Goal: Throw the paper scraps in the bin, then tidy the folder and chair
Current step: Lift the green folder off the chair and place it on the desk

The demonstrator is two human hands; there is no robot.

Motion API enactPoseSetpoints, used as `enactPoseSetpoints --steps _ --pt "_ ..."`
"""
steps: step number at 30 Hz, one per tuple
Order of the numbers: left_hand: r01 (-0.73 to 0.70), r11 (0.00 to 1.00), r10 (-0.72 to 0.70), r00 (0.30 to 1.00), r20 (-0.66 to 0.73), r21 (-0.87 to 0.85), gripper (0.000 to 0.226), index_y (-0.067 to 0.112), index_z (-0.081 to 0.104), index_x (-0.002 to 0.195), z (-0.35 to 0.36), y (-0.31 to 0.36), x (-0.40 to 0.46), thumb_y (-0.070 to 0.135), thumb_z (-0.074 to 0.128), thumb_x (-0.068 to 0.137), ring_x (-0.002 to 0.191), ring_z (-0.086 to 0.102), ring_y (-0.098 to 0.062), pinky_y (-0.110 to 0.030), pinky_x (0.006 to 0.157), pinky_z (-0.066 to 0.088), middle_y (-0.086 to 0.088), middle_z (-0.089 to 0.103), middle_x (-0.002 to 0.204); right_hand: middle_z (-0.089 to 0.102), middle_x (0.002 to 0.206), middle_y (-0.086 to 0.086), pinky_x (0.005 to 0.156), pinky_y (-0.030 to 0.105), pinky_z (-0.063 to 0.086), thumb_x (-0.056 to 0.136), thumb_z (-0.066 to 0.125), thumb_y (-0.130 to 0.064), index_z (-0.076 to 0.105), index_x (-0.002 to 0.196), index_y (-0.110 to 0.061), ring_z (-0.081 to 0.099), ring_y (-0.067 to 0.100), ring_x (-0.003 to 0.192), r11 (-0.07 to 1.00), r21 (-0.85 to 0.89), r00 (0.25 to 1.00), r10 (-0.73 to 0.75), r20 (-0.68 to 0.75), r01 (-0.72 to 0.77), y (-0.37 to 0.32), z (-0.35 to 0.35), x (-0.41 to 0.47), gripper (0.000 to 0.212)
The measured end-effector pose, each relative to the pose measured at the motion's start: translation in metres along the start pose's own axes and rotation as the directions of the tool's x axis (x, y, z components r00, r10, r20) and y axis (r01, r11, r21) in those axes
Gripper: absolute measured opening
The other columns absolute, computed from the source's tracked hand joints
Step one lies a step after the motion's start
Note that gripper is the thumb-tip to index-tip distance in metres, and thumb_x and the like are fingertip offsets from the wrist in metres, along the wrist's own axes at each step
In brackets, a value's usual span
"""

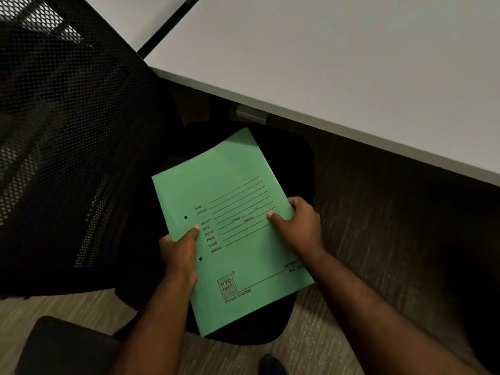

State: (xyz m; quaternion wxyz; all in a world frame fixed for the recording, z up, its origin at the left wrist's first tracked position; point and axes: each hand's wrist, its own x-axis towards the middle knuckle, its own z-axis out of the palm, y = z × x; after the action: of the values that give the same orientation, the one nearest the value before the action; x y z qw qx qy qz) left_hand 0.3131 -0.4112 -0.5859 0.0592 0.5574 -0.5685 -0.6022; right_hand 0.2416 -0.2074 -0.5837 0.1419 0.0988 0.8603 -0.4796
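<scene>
A closed green folder (pixel 238 190) with printed lines and a logo is held over the black seat (pixel 286 152) of an office chair. My left hand (pixel 180 253) grips its left edge, thumb on the cover. My right hand (pixel 300 223) grips its right edge, thumb on top as well. The chair's black mesh backrest (pixel 70 136) fills the left side of the view. No paper scraps and no bin are in view.
A white desk (pixel 338 63) runs across the upper right, its edge just beyond the chair seat. Striped carpet (pixel 365 226) covers the floor. A dark armrest (pixel 65 345) sits at the lower left, and a dark shoe tip (pixel 270 365) shows at the bottom.
</scene>
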Motion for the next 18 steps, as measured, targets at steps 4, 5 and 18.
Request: enactPoseSetpoints --steps 4,5,18 --pt "-0.147 0.984 0.144 0.989 -0.04 -0.102 0.044 0.012 0.05 0.115 0.003 0.008 -0.033 0.018 0.074 0.079 0.079 0.071 -0.022 -0.034 0.059 0.058 -0.006 0.07 0.099 0.06 0.088 -0.019 0.051 -0.008 0.032 0.079 0.075 -0.03 0.061 0.105 -0.023 0.048 -0.017 0.071 0.995 0.046 0.992 -0.085 -0.095 0.089 -0.015 -0.03 -0.016 0.03" --pt "-0.188 0.975 0.184 0.982 -0.048 -0.117 0.043 0.015 0.05 0.114 0.002 0.012 -0.042 0.019 0.075 0.079 0.076 0.072 -0.019 -0.031 0.055 0.057 -0.004 0.07 0.099 0.06 0.088 -0.02 0.052 -0.007 0.033 0.079 0.076 -0.03 0.061 0.105 -0.023 0.05 -0.017 0.072 0.993 0.062 0.99 -0.096 -0.104 0.103 -0.019 -0.038 -0.021 0.03" --pt "-0.496 0.868 0.486 0.836 0.253 -0.029 0.047 0.022 0.048 0.115 0.033 0.154 -0.181 0.022 0.076 0.078 0.084 0.07 -0.009 -0.028 0.064 0.06 0.003 0.068 0.104 0.07 0.098 -0.005 0.08 0.03 0.057 0.079 0.076 -0.03 0.063 0.103 -0.018 0.067 0.007 0.086 0.957 0.284 0.936 0.048 -0.349 0.057 -0.105 -0.197 -0.086 0.03"
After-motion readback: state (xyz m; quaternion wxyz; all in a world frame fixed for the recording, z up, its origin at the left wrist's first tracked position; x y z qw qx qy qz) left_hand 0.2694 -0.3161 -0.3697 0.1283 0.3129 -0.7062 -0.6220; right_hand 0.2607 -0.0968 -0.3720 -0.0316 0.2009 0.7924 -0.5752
